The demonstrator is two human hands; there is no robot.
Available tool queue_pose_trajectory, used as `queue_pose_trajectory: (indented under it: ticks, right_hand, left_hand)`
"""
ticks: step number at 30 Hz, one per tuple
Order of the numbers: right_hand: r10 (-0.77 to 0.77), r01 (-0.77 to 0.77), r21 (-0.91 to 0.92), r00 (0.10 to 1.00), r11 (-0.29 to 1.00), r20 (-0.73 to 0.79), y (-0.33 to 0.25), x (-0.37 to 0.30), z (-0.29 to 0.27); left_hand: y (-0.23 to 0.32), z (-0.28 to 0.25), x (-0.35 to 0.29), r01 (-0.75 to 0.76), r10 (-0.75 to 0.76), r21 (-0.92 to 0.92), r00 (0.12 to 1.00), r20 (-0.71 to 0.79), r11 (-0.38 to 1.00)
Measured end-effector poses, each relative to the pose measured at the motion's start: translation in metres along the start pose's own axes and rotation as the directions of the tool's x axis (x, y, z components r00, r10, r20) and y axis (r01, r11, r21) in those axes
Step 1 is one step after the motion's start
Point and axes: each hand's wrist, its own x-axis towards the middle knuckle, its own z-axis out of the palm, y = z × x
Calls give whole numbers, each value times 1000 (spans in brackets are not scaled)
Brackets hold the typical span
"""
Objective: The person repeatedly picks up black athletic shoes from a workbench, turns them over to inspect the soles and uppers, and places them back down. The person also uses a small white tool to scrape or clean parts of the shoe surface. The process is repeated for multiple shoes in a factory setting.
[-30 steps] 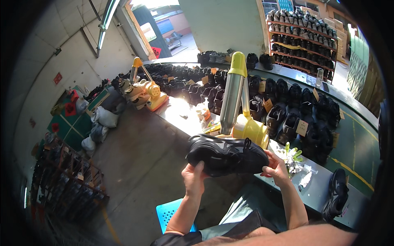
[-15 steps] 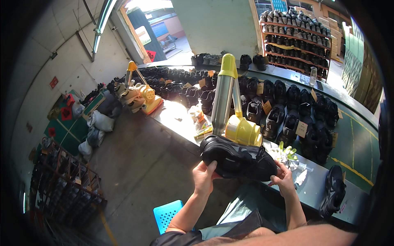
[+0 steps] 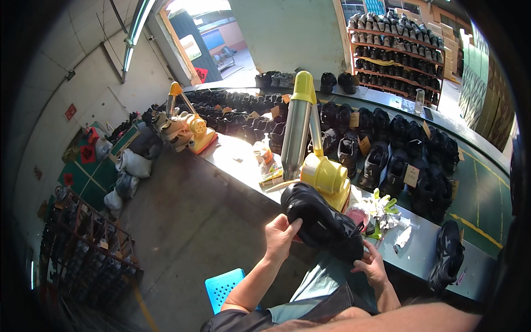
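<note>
Over my lap, in front of the bench edge, a black sneaker is held up at a slant. My left hand grips its left end, thumb on top. At the lower right end, the fingers of my right hand close on it. Just beyond stands a yellow and silver machine with a tall metal tube. Beside that are a pink-rimmed round container and a crumpled white and green glove or cloth. Another black sneaker lies on the bench to the right.
Rows of black sneakers, some with paper tags, fill the green belt behind the bench. A second yellow machine stands farther left. A blue stool is beside me. Shoe racks stand at left and far right.
Both hands have turned the sneaker from nearly level to a steeper slant, its right end lower and nearer me. My right hand has moved down, and the pink-rimmed container has come into sight.
</note>
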Motion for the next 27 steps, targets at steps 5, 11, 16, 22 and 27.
queue_pose_trajectory:
  ticks: [5, 11, 16, 22, 27]
  right_hand:
    - [120, -113, -108, 991, 988, 65, 28, -8, -4]
    - [-28, 20, -219, 999, 976, -30, 14, 5, -13]
    - [10, -15, -203, 1000, 979, -25, -9, 14, 16]
    - [415, -412, -153, 910, 898, -15, 68, -11, -25]
    - [235, -236, 6, 969, 972, 79, 82, -47, -55]
  left_hand:
    - [0, -5, 1, -91, 77, 204, 994, 73, 975]
    - [1, -13, 9, -312, 59, 629, 919, 390, 712]
    - [21, 12, -4, -494, -314, 643, 593, 742, 585]
    - [-77, 31, -87, -657, -376, 481, 307, 874, 581]
    - [-86, 10, -61, -646, -2, 443, 564, 826, 621]
